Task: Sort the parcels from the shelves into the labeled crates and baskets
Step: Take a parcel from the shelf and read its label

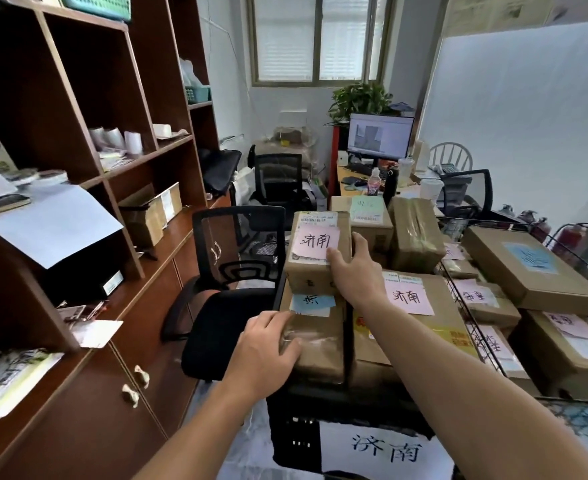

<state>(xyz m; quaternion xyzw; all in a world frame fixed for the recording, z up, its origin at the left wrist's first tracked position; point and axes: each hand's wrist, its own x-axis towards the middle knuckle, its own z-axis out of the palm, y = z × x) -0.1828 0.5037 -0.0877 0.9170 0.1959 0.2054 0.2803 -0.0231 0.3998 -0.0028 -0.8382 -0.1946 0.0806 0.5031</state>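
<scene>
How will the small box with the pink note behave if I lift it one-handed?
Probably stiff: the small box shows square cardboard edges under the right hand. Likely light for one hand, given its size, though contents are hidden. It sits on the taped box below, whose glossy tape may let it slide if pushed.

Parcels [311, 344] in crate [292, 427], chair [223, 327] to left
</scene>
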